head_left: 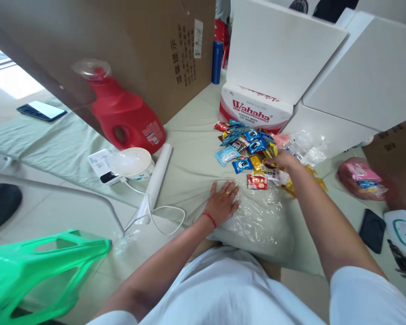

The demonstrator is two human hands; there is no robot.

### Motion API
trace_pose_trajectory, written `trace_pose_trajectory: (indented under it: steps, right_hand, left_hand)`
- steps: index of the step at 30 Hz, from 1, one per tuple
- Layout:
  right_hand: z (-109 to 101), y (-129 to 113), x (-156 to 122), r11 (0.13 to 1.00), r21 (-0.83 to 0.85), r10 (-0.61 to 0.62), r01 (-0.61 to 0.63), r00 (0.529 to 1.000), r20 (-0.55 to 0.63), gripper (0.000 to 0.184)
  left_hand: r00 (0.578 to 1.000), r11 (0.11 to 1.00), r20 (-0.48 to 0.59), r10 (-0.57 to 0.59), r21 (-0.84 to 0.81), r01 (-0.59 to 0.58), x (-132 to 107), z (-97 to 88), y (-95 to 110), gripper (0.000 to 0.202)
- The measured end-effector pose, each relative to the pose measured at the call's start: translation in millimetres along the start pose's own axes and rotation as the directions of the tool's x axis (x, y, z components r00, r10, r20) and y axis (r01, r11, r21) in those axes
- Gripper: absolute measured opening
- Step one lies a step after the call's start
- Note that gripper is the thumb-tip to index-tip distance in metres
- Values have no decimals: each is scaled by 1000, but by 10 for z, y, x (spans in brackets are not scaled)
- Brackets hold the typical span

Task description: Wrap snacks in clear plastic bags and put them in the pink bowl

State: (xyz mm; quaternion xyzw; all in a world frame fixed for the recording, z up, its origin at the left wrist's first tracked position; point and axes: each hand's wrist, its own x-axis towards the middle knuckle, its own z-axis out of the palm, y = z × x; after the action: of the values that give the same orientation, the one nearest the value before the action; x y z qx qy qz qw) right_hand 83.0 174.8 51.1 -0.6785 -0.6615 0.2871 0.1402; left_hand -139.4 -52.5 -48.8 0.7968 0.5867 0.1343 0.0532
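My left hand lies flat, fingers spread, on the edge of a clear plastic bag that rests on the pale green cloth. My right hand reaches into a pile of small snack packets, fingers curled over them; what it grips, if anything, is hidden. A red packet lies just in front of the pile, between my two hands. Blue, yellow and brown wrappers make up most of the pile.
A red-and-white Wahaha box stands behind the pile, white foam boards to the right. A red detergent jug, white bowl, paper roll and cable lie left. A black phone and bagged snacks sit right. Green stool lower left.
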Motion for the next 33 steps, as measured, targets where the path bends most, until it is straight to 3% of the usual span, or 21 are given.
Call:
trace_pose_trajectory:
  steps: [3, 5, 7, 9, 11, 15, 18, 22, 26, 30, 33]
  right_hand:
    - [-278, 285, -422, 978, -186, -96, 98, 995, 24, 41]
    - [-308, 419, -806, 929, -220, -277, 297, 954, 118, 51]
    - [-182, 475, -1203, 858, -146, -440, 492, 851, 287, 60]
    - [58, 467, -1523, 782, -93, -527, 617, 732, 432, 64]
    - [328, 439, -1712, 722, -132, -543, 679, 674, 501, 61]
    - [657, 475, -1817, 661, -322, -544, 677, 729, 415, 65]
    - [689, 580, -1867, 663, -341, -586, 667, 745, 319, 69]
    - [688, 675, -1935, 689, -266, -617, 674, 739, 272, 46]
    - [775, 603, -1966, 737, -304, -576, 604, 796, 186, 40]
    - [867, 448, -2014, 654, -445, -563, 612, 786, 255, 50]
    - [835, 414, -2014, 617, -462, -553, 637, 769, 321, 51]
  left_hand:
    - [1000, 1000, 6, 3, -12, -3, -4, 1, -2, 56]
    - [1000, 1000, 14, 4, -23, -4, -4, 9, -1, 56]
    - [1000, 1000, 19, 2, -29, -1, -2, 19, 4, 56]
    - [1000, 1000, 21, 4, -30, -3, -1, 26, 7, 55]
    - [1000, 1000, 25, 10, -28, -9, -3, 23, 1, 54]
    - [999, 1000, 46, 24, -21, -23, -43, -28, -66, 54]
    - [998, 1000, 55, -5, -19, 6, -118, -82, -152, 54]
    - [997, 999, 64, -31, -18, 33, -227, -104, -199, 56]
    - [997, 1000, 65, -31, 1, 31, -275, -93, -135, 61]
    - [996, 1000, 83, -24, 2, 24, -272, -104, -99, 61]
    - [995, 1000, 99, -26, -1, 27, -268, -112, -118, 63]
